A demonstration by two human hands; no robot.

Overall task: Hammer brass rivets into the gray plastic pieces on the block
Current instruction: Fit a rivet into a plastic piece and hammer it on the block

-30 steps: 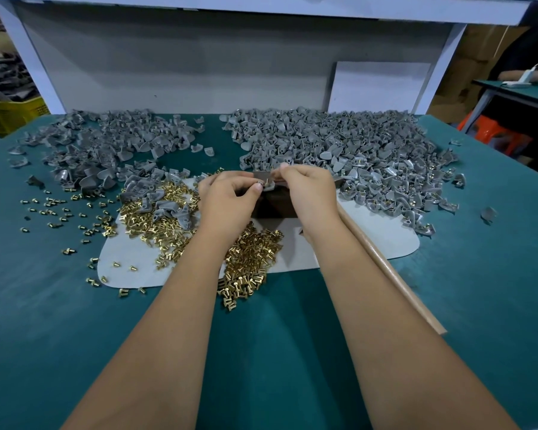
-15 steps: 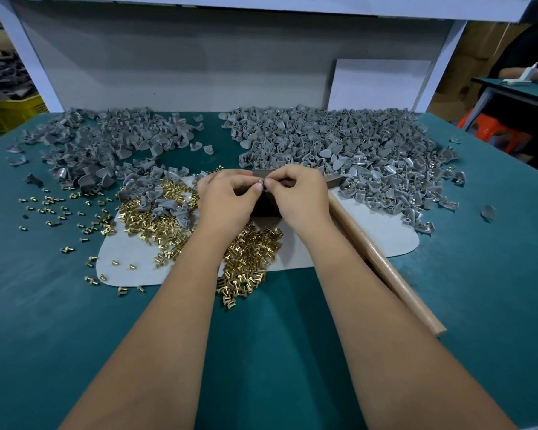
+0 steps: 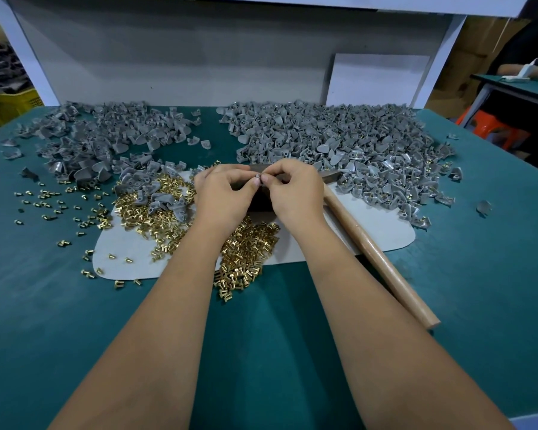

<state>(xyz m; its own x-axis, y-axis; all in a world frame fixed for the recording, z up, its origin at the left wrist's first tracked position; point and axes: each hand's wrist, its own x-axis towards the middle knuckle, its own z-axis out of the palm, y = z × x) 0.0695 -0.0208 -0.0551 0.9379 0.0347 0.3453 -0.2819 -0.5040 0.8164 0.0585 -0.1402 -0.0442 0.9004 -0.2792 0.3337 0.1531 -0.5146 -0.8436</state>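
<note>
While both hands (image 3: 261, 187) pinch small gray piece (image 3: 258, 176), smooth wooden hammer (image 3: 376, 252) lies beside.

A teal tabletop (image 3: 75, 321) carries a pale mat (image 3: 382, 234); gray plastic pieces (image 3: 339, 141) heap behind the mat, brass rivets (image 3: 59, 209) scatter left of it, a hammer (image 3: 382, 259) crosses its right part

Even soft overhead light, faint shadows under the arms (image 3: 180, 321), wide-angle bowing at edges, far right background dim, slight softness throughout.
</note>
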